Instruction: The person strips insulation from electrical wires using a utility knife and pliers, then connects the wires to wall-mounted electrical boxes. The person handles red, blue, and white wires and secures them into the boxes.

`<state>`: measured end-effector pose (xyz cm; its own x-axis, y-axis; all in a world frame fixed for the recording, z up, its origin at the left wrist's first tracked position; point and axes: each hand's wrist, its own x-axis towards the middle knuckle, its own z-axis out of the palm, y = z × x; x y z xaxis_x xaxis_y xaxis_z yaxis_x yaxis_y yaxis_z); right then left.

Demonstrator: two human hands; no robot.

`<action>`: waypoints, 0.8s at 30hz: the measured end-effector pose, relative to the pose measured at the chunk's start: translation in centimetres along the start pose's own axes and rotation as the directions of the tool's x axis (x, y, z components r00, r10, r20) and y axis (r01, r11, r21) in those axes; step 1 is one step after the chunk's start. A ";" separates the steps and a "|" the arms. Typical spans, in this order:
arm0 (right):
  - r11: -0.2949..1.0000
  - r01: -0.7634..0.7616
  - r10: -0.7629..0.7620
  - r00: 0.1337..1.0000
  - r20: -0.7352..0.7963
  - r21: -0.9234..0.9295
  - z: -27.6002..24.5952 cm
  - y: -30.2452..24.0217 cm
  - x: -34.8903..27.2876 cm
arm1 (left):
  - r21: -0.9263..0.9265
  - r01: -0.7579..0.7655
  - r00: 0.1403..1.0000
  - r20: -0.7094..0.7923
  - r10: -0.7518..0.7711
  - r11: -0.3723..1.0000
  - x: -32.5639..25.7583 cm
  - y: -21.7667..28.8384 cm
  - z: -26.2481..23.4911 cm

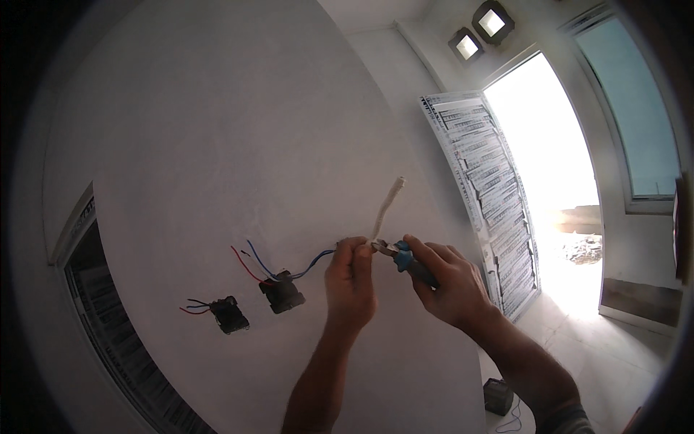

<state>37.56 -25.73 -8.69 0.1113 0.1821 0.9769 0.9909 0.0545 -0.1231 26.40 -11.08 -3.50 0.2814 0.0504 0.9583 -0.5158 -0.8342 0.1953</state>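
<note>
Around the frame's centre, the left hand [352, 281] is pinching a blue wire [318, 255], the right hand [454, 283] is gripping pliers [406, 260] beside those fingertips; slipping jaws could be nicking wire or skin.

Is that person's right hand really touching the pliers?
Touching. The head view shows the right hand wrapped around the pliers, gripping the handles.

I observe pale wall [217, 145] bearing two black boxes [283, 293]; light floor [578, 376] bearing dark case [497, 396], thin cord [517, 414] beside.
</note>
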 end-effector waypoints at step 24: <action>0.933 -0.245 0.170 0.946 0.277 0.265 -0.7 2.0 -0.7 | -0.019 0.110 0.993 0.042 -0.109 0.994 -1.2 0.2 -1.7</action>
<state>39.48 -26.47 -9.46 0.2526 0.4530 0.8549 0.8769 0.2663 -0.4002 24.63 -10.38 -4.23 0.3694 0.1183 0.9217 -0.4972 -0.8128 0.3036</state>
